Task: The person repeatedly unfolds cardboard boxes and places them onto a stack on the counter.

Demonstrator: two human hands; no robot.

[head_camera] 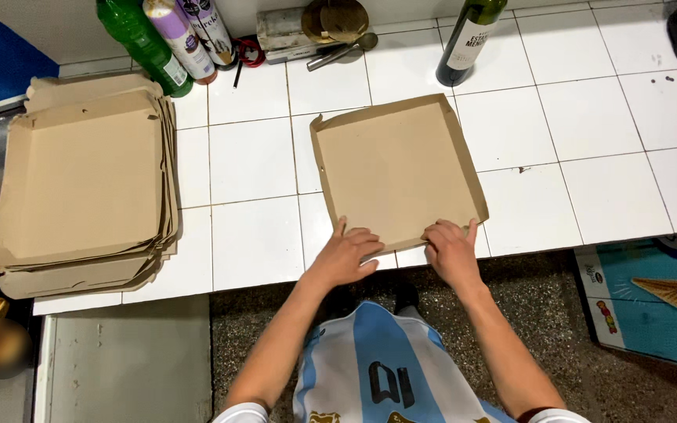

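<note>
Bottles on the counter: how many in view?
4, all along the back edge, tops cut off by the frame: a green bottle, a purple-labelled bottle and a dark-labelled bottle clustered back left, and a dark wine bottle back right.

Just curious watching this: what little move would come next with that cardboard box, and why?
Probably fold the near edge upright. Both hands, left hand and right hand, press on the near edge of the cardboard box, whose other three walls already stand, like those on the stack of boxes.
</note>
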